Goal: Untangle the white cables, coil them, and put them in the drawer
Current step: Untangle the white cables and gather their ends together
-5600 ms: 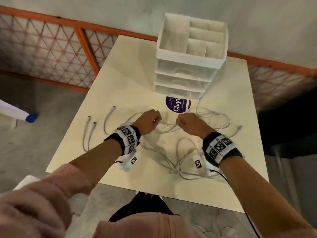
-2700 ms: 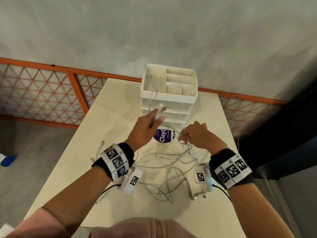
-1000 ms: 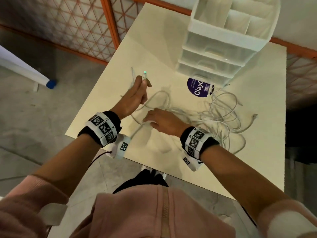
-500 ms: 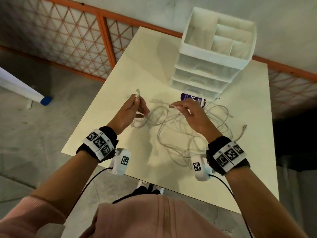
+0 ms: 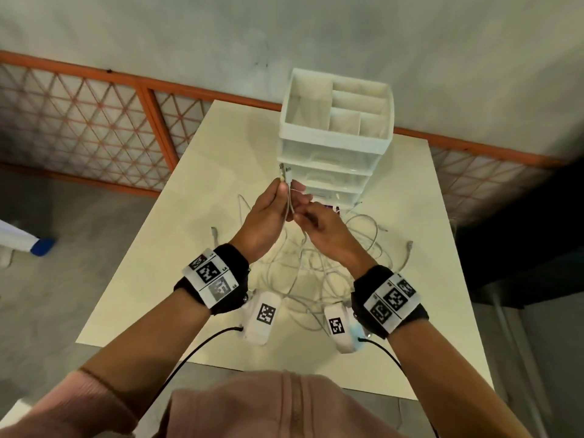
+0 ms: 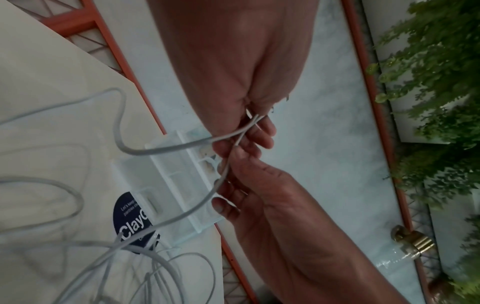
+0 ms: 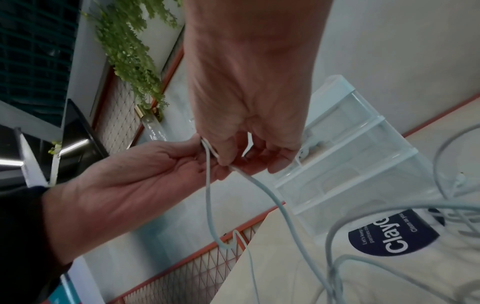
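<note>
Both hands are raised above the table in front of the white drawer unit (image 5: 335,153). My left hand (image 5: 283,195) pinches two white cable ends (image 5: 284,172) side by side, plugs pointing up. Just below it, my right hand (image 5: 300,216) pinches one strand of the same cable (image 7: 272,195). In the left wrist view the two strands (image 6: 166,150) cross at the left fingers (image 6: 255,131) and drop to the table. The rest of the white cables (image 5: 316,267) lie in a loose tangle under my hands. All drawers look closed.
A cream table (image 5: 221,147) carries the drawer unit near its far edge, with a dark round sticker (image 7: 389,236) in front of it. Loose plugs lie at left (image 5: 214,230) and right (image 5: 410,245). An orange lattice railing (image 5: 94,121) runs behind; the floor drops off left.
My hands have come together and risen in front of the drawers. The left hand now holds two plug ends instead of one, and the right hand has moved in to pinch the cable below it.
</note>
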The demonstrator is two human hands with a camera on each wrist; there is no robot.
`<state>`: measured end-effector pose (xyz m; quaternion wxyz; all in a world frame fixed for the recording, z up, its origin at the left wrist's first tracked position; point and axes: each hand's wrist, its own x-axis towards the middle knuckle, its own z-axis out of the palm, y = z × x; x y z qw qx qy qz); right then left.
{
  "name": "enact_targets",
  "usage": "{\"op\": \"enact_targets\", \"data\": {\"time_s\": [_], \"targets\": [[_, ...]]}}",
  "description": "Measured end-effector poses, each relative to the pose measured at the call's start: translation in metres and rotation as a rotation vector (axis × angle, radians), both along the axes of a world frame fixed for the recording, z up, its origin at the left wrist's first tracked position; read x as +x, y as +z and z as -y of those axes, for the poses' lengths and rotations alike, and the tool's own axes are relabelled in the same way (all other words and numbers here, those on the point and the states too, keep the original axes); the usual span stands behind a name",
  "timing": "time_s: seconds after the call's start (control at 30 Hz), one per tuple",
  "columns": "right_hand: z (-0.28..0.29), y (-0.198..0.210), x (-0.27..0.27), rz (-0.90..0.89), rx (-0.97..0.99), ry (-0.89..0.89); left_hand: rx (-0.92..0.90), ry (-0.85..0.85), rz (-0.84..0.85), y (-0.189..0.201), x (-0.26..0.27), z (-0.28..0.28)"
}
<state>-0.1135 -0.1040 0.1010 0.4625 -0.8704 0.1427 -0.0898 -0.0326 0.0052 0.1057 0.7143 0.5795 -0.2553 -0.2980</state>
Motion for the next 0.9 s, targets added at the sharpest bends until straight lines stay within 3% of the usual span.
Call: {"op": "enact_targets", "data": {"time_s": [0.17,0.33,0.5,0.63,0.77,0.83,0.9], "targets": [[-0.003,0.017,-0.004,-0.104,0.156,0.226,-0.101,-0.098,-0.139,0.020,-0.002,-0.001],[0.005,0.013,0.000,-0.149,0.178,0.261,-0.211,-0.114,-0.157,0.048,0.009,0.002],[0.034,-0.007,-0.008,-0.196,-0.043,0.203,-0.319,-0.067,-0.117,0.065,0.021,0.001],[0.063,-0.014,-0.020,-0.304,-0.350,0.113,-0.344,0.015,-0.046,0.070,0.025,-0.003],[0.077,-0.001,-0.033,-0.354,-0.429,0.059,-0.234,0.148,0.198,0.074,0.027,-0.009],[0.077,0.011,-0.035,-0.255,-0.443,0.026,-0.037,0.181,0.419,0.070,0.027,-0.010],[0.075,0.029,-0.036,-0.142,-0.426,0.015,0.190,0.058,0.590,0.059,0.025,-0.009]]}}
